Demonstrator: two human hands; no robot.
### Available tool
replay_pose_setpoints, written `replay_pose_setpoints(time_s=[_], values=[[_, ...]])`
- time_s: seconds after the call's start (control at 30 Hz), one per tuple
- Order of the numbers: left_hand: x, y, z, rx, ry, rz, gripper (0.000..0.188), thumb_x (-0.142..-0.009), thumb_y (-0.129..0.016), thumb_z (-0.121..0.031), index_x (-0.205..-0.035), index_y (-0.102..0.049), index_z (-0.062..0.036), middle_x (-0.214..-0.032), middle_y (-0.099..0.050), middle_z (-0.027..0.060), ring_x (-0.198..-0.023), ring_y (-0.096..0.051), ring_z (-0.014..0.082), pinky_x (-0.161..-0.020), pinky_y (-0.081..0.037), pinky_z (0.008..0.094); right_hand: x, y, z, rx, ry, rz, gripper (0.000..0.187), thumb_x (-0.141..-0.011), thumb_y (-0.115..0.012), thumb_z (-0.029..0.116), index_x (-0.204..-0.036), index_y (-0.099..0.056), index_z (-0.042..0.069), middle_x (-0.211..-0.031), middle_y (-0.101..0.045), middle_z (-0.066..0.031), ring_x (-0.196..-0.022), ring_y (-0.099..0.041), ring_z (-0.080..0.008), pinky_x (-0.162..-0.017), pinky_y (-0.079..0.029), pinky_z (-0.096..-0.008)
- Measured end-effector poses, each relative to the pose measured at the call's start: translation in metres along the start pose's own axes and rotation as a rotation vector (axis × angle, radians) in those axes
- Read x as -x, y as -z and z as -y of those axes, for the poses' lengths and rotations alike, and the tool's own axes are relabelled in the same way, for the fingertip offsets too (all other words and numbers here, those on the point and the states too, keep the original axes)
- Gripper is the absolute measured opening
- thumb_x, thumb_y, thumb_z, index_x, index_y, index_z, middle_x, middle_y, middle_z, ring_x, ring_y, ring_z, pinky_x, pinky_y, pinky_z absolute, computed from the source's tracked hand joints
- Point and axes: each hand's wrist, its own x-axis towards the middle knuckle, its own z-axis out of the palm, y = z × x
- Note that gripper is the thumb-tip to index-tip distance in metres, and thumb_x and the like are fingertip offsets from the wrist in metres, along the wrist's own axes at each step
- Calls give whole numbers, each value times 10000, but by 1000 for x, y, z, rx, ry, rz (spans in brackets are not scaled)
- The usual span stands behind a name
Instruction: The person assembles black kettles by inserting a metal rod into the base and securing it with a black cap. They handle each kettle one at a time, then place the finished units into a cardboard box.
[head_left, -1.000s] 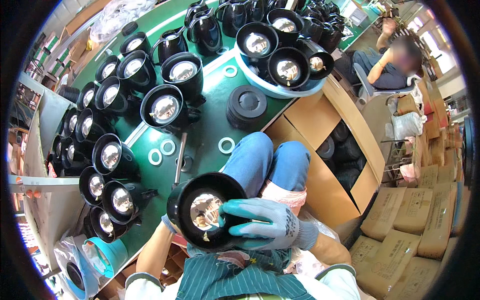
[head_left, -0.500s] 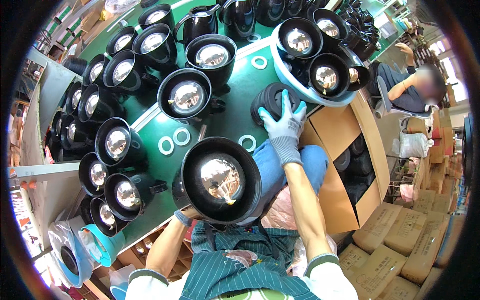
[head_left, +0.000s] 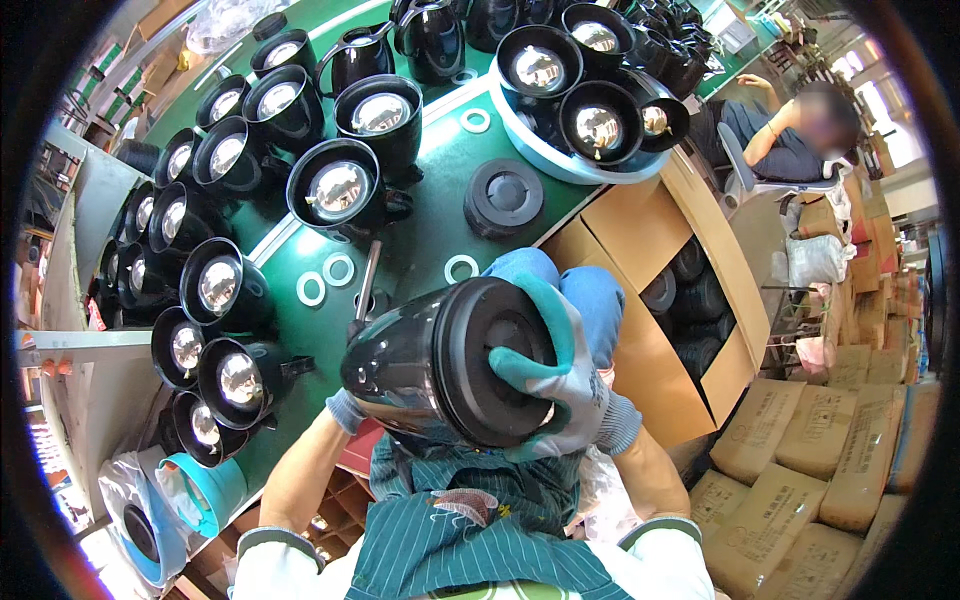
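My left hand [head_left: 346,410] holds a glossy black jug [head_left: 392,365], tipped on its side in front of my apron. Its fingers are hidden behind the jug; only the glove cuff shows well. My right hand [head_left: 572,385], in a grey and teal glove, is wrapped round a black round base cap [head_left: 490,350] that covers the jug's wide end, thumb and fingers spread over its rim. Beyond the jug, a stack of the same black caps [head_left: 505,198] sits on the green table. A thin metal rod [head_left: 371,268] rises just behind the jug.
Several black jugs [head_left: 335,190] with shiny liners stand on the left of the table [head_left: 425,225]. White rings [head_left: 339,268] lie near them. A light blue basin [head_left: 600,170] holds more jugs. An open carton [head_left: 640,370] of black caps stands right. Another person [head_left: 790,140] sits beyond.
My right hand has left the cap stack and brought a cap onto the jug's open end. The jug has turned from facing up to lying sideways, its opening toward the right.
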Motion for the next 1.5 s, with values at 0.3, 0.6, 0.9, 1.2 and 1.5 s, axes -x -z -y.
replay_pose_setpoints(time_s=[0.3, 0.6, 0.9, 1.2, 1.5], values=[[-14, -33, -37, -969, -263, 370, 886, -815, -880, -295, -1561, -450, -88, -1579, -470, 164, -1400, -506, 321, -1201, -395, 464, 52, -8, 15, -200, -126, -139, 846, -638, -951, 379, -1409, -654, 198, -1642, -192, -296, -1499, -260, -528, -1227, -258, -559], [-19, -49, -71, -1024, -525, -251, 463, -891, -787, -157, -1310, -667, 1, -1279, -701, 119, -1094, -703, 217, -1013, -564, 396, 73, 12, 5, -669, -415, -346, 1179, -660, -969, 314, -1615, -334, 43, -1709, -183, -174, -1567, -247, -305, -1268, -228, -436], [-16, 17, -30, -159, -137, -76, 579, -994, -672, -315, -1463, -522, -9, -1339, -658, 182, -1133, -684, 274, -985, -585, 455, 44, 29, -7, -140, 72, -219, 1197, -804, -818, 600, -1674, -154, 115, -1695, -217, -248, -1562, -204, -466, -1242, -179, -596], [-8, -114, -138, -1836, -1245, 167, 321, -783, -726, -152, -1088, -770, -64, -1090, -761, 149, -959, -764, 290, -819, -626, 385, 75, -20, -24, -478, -778, -474, 672, -994, -658, 293, -1568, -408, 49, -1527, -504, -160, -1365, -521, -274, -1183, -375, -358], [-22, -11, -49, -280, -233, 87, 626, -1002, -571, -500, -1396, -553, -13, -1338, -635, 174, -1161, -657, 286, -1013, -545, 436, 67, -3, -1, -252, -158, -338, 1214, -817, -760, 663, -1667, -153, 45, -1703, -174, -247, -1564, -219, -410, -1270, -176, -458]])
